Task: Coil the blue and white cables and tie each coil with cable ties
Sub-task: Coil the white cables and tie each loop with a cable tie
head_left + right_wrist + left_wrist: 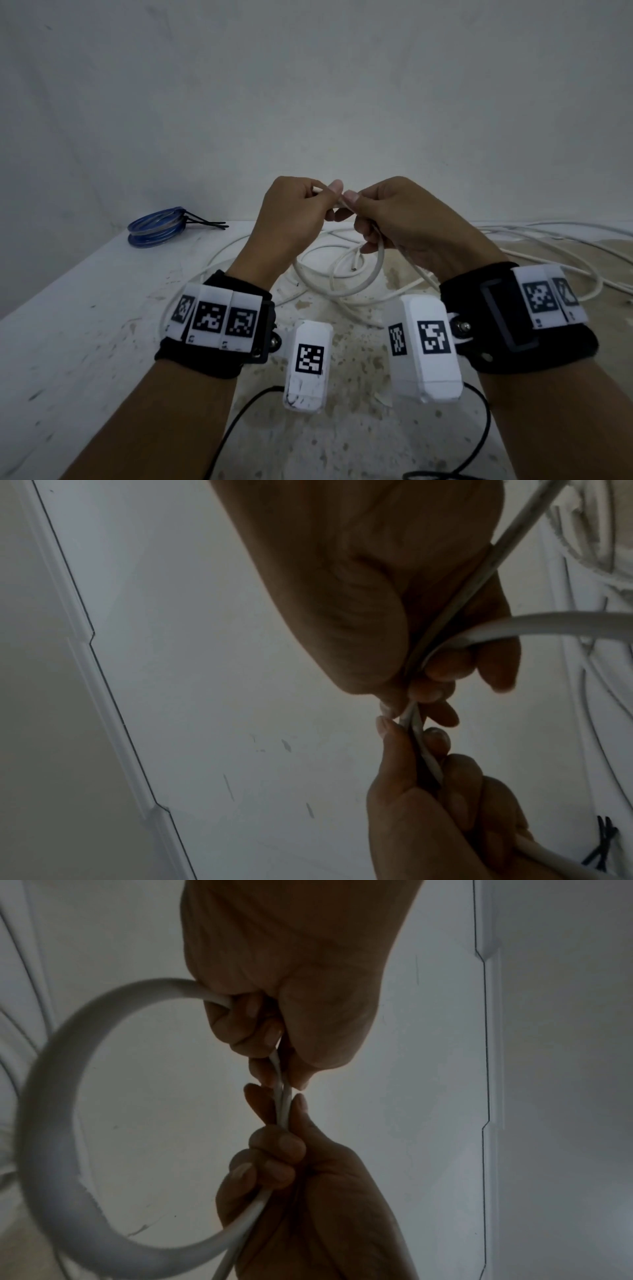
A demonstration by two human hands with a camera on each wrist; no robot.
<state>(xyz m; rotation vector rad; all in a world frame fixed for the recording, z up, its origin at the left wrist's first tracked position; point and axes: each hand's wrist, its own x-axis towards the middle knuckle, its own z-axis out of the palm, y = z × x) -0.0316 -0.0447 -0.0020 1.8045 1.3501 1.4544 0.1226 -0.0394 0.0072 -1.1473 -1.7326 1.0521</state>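
White cable (371, 274), one, pinched between left hand (291, 212) and right hand (404, 219), fingers curled round it. One blue coil (156, 226) tied, on table (68, 325).

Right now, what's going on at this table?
A person is coiling the white cable. The left hand and right hand each pinch it, holding up a first loop while the rest sprawls loose over the table. The blue cable sits coiled and tied with black cable ties at the back left.
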